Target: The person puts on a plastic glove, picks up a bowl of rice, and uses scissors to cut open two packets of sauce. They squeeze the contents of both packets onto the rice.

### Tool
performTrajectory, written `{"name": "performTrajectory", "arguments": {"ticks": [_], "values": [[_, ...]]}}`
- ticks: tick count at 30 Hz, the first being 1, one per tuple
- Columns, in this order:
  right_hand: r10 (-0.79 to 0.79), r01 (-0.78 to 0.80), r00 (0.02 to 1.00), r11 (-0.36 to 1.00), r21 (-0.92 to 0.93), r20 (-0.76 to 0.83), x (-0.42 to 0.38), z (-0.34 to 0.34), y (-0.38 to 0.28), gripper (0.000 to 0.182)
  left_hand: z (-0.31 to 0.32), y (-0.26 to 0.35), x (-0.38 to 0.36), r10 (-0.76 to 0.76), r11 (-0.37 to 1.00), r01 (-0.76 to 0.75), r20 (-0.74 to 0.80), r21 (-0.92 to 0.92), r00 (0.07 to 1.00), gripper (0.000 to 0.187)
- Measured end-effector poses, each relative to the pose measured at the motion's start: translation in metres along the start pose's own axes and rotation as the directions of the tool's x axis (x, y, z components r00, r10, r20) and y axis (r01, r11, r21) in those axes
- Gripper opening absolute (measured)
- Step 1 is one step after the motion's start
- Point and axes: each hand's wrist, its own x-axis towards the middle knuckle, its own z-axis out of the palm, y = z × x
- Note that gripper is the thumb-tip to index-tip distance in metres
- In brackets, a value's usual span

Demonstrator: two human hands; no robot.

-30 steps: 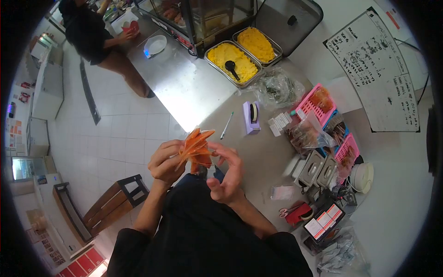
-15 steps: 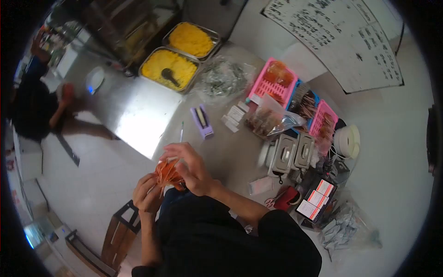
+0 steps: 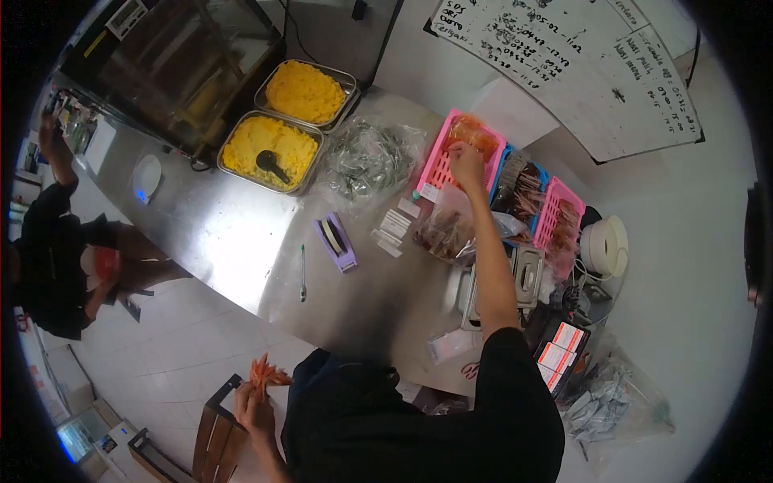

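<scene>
My left hand [image 3: 256, 410], low at the left beside my body, is closed around a bunch of small orange-red packets [image 3: 268, 374] that fan out above the fingers. My right hand [image 3: 467, 165] reaches out to the pink basket [image 3: 436, 171] at the back of the counter. Its fingers are bent and drawn together against the orange packets [image 3: 475, 133] in there; what they pinch, if anything, is hidden. Just below that wrist lies a clear bag of brown packets [image 3: 447, 229].
Two trays of yellow food [image 3: 270, 153] stand at the back, one with a black scoop. On the steel counter [image 3: 354, 306] lie a purple tape dispenser [image 3: 336, 241], a pen [image 3: 303, 274] and labels [image 3: 394, 225]. Lidded steel containers [image 3: 527, 274] sit right. Another person [image 3: 52, 258] is at far left.
My right hand has left the bunch and moved up and away to the pink basket. My left hand has lowered with the orange-red packets. The other person has raised an arm.
</scene>
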Motion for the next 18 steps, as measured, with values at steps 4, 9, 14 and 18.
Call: {"name": "performTrajectory", "arguments": {"ticks": [4, 9, 14, 18], "values": [[0.271, -0.242, 0.961, 0.916, -0.321, 0.049, 0.026, 0.016, 0.031, 0.038, -0.014, -0.011, -0.026, -0.111, 0.985, 0.105, 0.034, 0.136, 0.993, 0.022], [0.506, -0.522, 0.852, 0.842, -0.139, -0.133, 0.048, 0.042, 0.061, 0.039, -0.028, 0.000, -0.030, -0.193, 0.966, 0.185, 0.027, 0.182, 0.981, 0.014], [0.551, -0.549, 0.834, 0.826, -0.126, -0.025, 0.056, 0.038, 0.070, 0.045, -0.027, -0.006, -0.041, -0.244, 0.947, 0.228, 0.045, 0.228, 0.969, 0.015], [0.373, -0.376, 0.926, 0.902, -0.213, -0.056, 0.040, 0.024, 0.063, 0.040, -0.022, 0.008, -0.019, -0.162, 0.976, 0.155, 0.032, 0.153, 0.986, 0.015]]}}
